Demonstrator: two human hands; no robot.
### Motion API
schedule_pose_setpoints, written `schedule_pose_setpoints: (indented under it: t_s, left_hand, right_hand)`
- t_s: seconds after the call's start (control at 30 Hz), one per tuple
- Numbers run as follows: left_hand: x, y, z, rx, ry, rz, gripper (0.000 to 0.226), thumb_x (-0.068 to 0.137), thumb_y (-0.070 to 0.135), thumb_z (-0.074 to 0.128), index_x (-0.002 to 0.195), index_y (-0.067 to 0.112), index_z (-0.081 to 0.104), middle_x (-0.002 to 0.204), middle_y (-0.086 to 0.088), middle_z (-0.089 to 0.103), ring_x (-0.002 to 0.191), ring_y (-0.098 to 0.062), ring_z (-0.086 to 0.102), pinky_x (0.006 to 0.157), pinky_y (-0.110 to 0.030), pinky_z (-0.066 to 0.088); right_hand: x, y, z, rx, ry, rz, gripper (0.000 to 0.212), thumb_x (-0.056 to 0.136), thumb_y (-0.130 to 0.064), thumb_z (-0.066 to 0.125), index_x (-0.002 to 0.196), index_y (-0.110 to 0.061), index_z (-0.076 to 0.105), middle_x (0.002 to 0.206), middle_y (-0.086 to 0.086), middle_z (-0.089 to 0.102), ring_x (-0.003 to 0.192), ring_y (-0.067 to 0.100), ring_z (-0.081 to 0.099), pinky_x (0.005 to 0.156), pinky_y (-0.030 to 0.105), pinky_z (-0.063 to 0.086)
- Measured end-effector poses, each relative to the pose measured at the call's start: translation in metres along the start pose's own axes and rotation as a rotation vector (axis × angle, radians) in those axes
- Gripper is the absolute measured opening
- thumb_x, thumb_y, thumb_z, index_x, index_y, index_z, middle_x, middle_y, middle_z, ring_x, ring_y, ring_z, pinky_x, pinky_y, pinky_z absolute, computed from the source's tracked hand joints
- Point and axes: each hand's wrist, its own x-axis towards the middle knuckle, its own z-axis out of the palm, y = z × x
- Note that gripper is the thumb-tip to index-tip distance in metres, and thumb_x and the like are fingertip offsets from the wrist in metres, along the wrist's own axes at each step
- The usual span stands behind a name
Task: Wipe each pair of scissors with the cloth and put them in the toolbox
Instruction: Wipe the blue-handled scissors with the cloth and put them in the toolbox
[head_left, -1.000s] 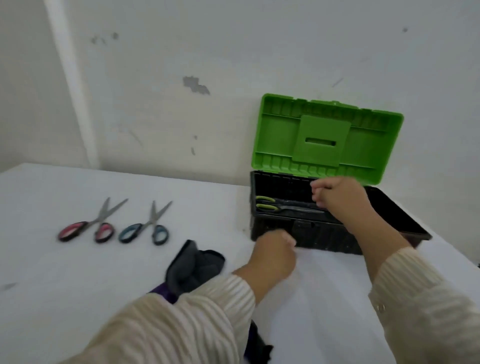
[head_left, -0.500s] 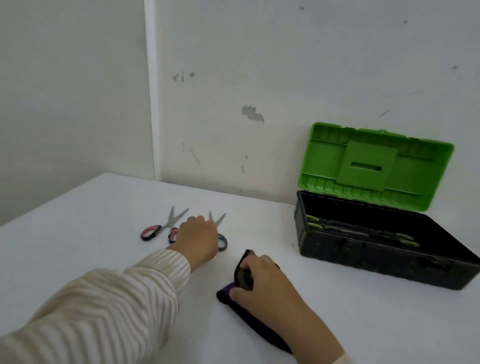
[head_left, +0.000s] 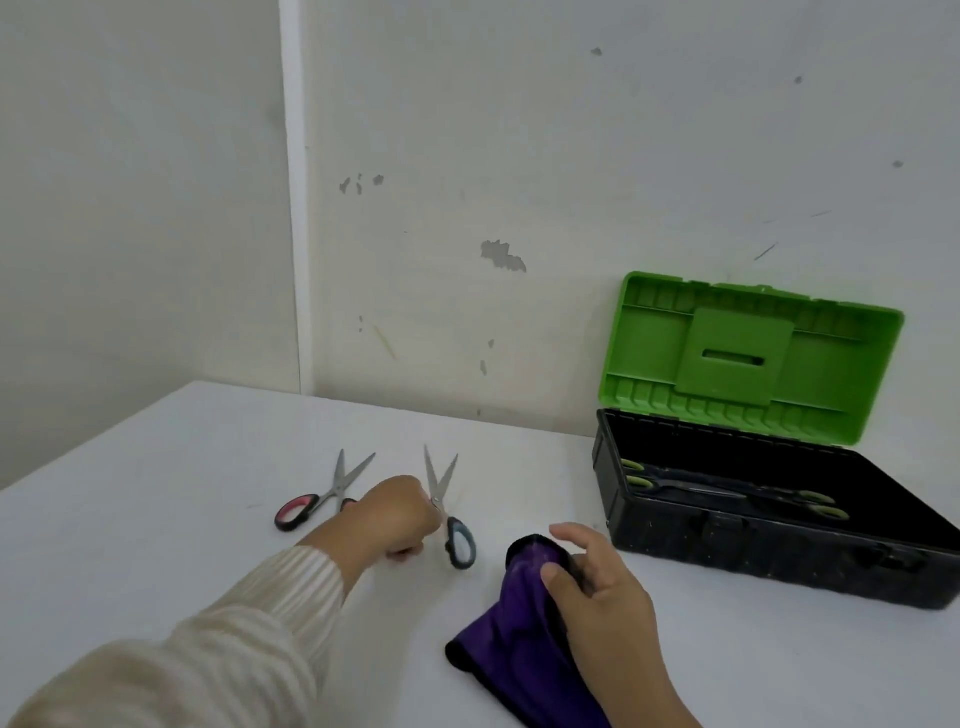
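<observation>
Toolbox (head_left: 753, 551) stands open at the right of the table (head_left: 156, 519), green-handled scissors (head_left: 691, 487) inside. Nearer, the right hand (head_left: 608, 613) pinches the purple cloth (head_left: 514, 639) between thumb and fingers. The left hand (head_left: 387, 519), fingers curled, grips the blue-handled scissors (head_left: 438, 488) beside the pink-handled pair (head_left: 337, 486).

Bright, soft, even light. Only faint shadows on white bench (head_left: 156, 545). Blurred at sleeve (head_left: 218, 660) nr bottom-left edge, w/ wide-angle bend at borders. V. dark inside toolbox (head_left: 753, 551), low detail.
</observation>
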Motion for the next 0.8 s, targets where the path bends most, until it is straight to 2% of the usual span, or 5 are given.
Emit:
schedule_pose_setpoints:
  t_s: [0.1, 0.2, 0.3, 0.63, 0.8]
  left_hand:
    - [-0.046, -0.018, -0.001, -0.487, -0.125, 0.033, 0.008, 0.079, 0.002, 0.059, 0.078, 0.010, 0.058, 0.077, -0.014, 0.062, 0.054, -0.020, 0.058, 0.047, -0.023, 0.040]
    - [-0.086, -0.028, 0.007, -0.748, -0.234, 0.068, 0.021, 0.077, -0.008, 0.060, 0.091, 0.007, 0.054, 0.076, -0.018, 0.063, 0.055, -0.022, 0.060, 0.050, -0.025, 0.042]
    - [-0.101, -0.033, 0.012, -0.879, -0.290, 0.129, 0.018, 0.084, -0.010, 0.050, 0.098, 0.002, 0.052, 0.075, -0.017, 0.064, 0.059, -0.025, 0.058, 0.055, -0.034, 0.051]
    - [-0.098, -0.038, 0.014, -0.703, -0.121, 0.137, 0.026, 0.093, 0.021, 0.055, 0.075, 0.004, 0.061, 0.048, 0.001, 0.052, 0.036, -0.012, 0.039, 0.037, -0.020, 0.027]
    - [-0.098, -0.036, 0.016, -0.663, -0.200, 0.130, 0.020, 0.091, 0.018, 0.058, 0.080, 0.003, 0.065, 0.055, -0.002, 0.051, 0.036, -0.011, 0.036, 0.037, -0.018, 0.022]
  right_hand:
    - [-0.005, -0.006, 0.001, -0.058, 0.005, -0.098, 0.032, 0.087, -0.017, 0.058, 0.082, -0.049, 0.058, 0.091, -0.021, 0.064, 0.094, -0.015, 0.050, 0.072, -0.002, 0.039]
    - [-0.009, -0.012, 0.008, -0.186, -0.087, -0.184, 0.011, 0.086, -0.037, 0.057, 0.095, -0.038, 0.062, 0.095, -0.017, 0.062, 0.089, -0.006, 0.054, 0.071, 0.004, 0.038]
    - [-0.013, -0.014, 0.016, -0.301, -0.138, -0.217, 0.024, 0.086, -0.043, 0.054, 0.107, -0.032, 0.060, 0.097, -0.018, 0.057, 0.090, -0.002, 0.051, 0.072, 0.006, 0.036]
    - [-0.008, -0.010, 0.003, -0.228, -0.142, -0.147, 0.020, 0.089, -0.018, 0.057, 0.098, -0.031, 0.069, 0.094, -0.015, 0.065, 0.091, -0.001, 0.056, 0.078, 0.008, 0.039]
    - [0.003, -0.011, -0.019, 0.013, 0.123, -0.049, 0.040, 0.087, -0.008, 0.057, 0.110, -0.040, 0.058, 0.089, -0.020, 0.066, 0.093, 0.007, 0.060, 0.089, 0.024, 0.046]
